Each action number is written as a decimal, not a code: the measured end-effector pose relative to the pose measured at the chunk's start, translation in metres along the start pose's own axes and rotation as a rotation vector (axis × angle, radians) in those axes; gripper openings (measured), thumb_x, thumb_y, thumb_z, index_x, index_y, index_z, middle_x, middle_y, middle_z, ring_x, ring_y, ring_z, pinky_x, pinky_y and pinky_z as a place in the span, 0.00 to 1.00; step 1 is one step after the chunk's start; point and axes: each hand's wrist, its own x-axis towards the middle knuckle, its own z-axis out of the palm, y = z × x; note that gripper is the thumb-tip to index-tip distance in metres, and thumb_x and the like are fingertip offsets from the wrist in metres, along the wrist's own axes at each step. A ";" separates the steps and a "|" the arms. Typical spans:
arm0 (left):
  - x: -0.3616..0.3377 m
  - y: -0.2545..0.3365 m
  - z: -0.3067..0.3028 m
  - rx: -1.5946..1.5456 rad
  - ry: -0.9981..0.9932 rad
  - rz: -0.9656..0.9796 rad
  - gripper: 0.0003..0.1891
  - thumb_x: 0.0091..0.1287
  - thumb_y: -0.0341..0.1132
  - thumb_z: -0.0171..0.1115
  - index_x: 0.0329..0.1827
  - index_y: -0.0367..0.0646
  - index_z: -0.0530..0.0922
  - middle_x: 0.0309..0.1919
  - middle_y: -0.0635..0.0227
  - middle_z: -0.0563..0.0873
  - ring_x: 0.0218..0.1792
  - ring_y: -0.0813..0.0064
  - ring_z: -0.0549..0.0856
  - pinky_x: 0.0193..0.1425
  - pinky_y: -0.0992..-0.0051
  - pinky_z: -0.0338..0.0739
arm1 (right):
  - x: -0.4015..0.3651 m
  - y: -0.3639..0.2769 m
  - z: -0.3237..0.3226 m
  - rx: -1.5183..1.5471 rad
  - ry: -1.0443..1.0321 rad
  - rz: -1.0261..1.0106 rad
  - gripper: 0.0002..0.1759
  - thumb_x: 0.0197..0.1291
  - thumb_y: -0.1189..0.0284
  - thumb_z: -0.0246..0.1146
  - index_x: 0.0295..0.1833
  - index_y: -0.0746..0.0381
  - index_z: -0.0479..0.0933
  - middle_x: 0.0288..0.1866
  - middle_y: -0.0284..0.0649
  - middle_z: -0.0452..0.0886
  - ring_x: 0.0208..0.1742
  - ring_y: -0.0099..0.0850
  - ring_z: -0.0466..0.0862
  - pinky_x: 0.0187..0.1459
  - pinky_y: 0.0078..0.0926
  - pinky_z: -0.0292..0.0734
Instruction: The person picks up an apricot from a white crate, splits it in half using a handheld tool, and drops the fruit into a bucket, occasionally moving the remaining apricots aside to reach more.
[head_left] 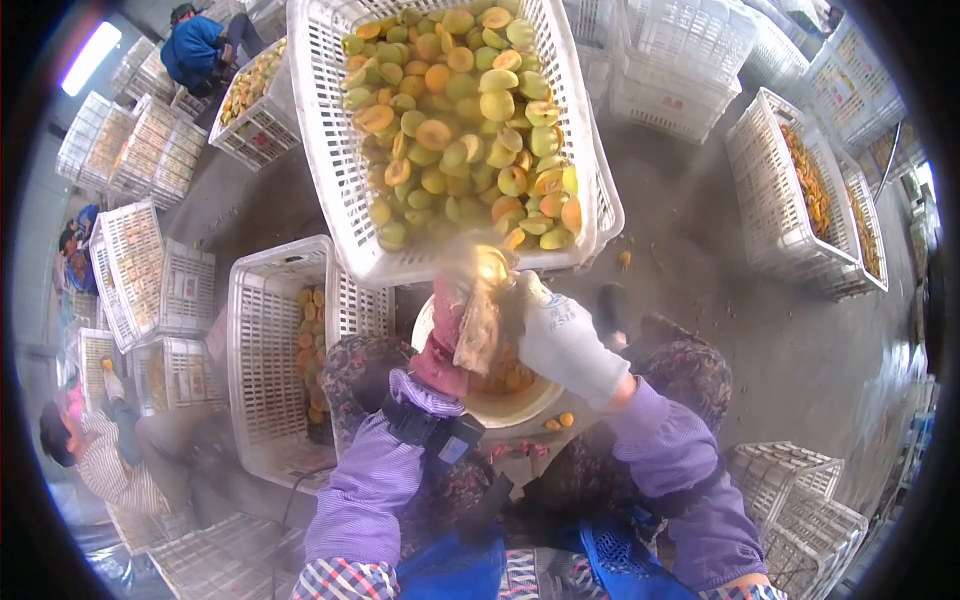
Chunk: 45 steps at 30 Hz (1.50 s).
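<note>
At centre, the pink-gloved left hand (447,338) and white-gloved right hand (562,335) both pinched a blurred yellow fruit (490,266), seemingly mid-split, just above a basin (525,408) at six o'clock, so release would need only opened fingers; a full crate (322,150) stood at twelve.

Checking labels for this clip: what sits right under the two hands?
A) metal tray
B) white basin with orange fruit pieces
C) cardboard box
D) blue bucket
B: a white basin with orange fruit pieces shows just below the left hand and right hand.
</note>
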 end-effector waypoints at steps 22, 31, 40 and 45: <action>0.009 0.072 0.029 0.113 -0.175 -0.024 0.21 0.75 0.50 0.52 0.44 0.36 0.76 0.34 0.58 0.83 0.37 0.67 0.84 0.45 0.69 0.82 | 0.010 -0.027 -0.046 1.060 -0.755 0.436 0.12 0.64 0.68 0.59 0.43 0.67 0.74 0.26 0.41 0.79 0.27 0.32 0.82 0.33 0.30 0.77; 0.003 0.051 0.009 0.477 0.236 0.203 0.14 0.73 0.43 0.56 0.47 0.40 0.76 0.36 0.62 0.82 0.38 0.65 0.83 0.47 0.63 0.81 | -0.003 -0.030 -0.012 0.293 -0.214 -0.132 0.17 0.60 0.69 0.60 0.51 0.67 0.69 0.26 0.52 0.80 0.32 0.53 0.83 0.34 0.46 0.76; -0.049 0.164 -0.074 0.396 0.526 0.356 0.09 0.69 0.36 0.60 0.48 0.44 0.75 0.42 0.65 0.82 0.46 0.68 0.82 0.52 0.68 0.79 | -0.023 -0.004 -0.004 -0.204 -0.460 0.001 0.16 0.65 0.63 0.55 0.50 0.65 0.71 0.27 0.44 0.85 0.29 0.43 0.86 0.29 0.43 0.79; -0.069 0.188 -0.132 1.639 0.548 -0.076 0.23 0.62 0.42 0.65 0.58 0.40 0.77 0.50 0.55 0.83 0.53 0.56 0.82 0.61 0.64 0.74 | -0.024 0.002 0.002 -0.362 -0.601 -0.051 0.12 0.65 0.66 0.54 0.45 0.65 0.70 0.26 0.43 0.84 0.27 0.43 0.86 0.29 0.41 0.79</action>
